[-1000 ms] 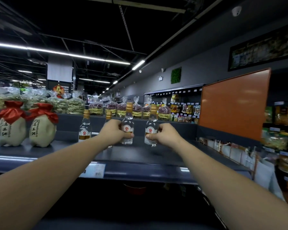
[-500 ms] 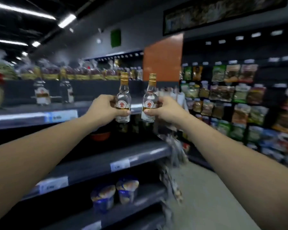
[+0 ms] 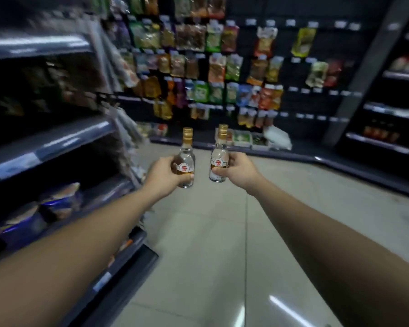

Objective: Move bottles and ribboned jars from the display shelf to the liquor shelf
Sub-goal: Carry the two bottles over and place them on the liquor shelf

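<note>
- Your left hand is wrapped around a small clear bottle with a gold cap; your right hand grips a matching second bottle.
- Both bottles stand upright, just beside each other but apart, out over the aisle floor.
- Smooth glass held in one hand can slip, and the two could knock together if your hands drift inward.
- The view is smeared; the liquor shelf is probably somewhere ahead, but you cannot tell which unit it is.

clear glass bottles, gold metal caps, glossy floor
</note>
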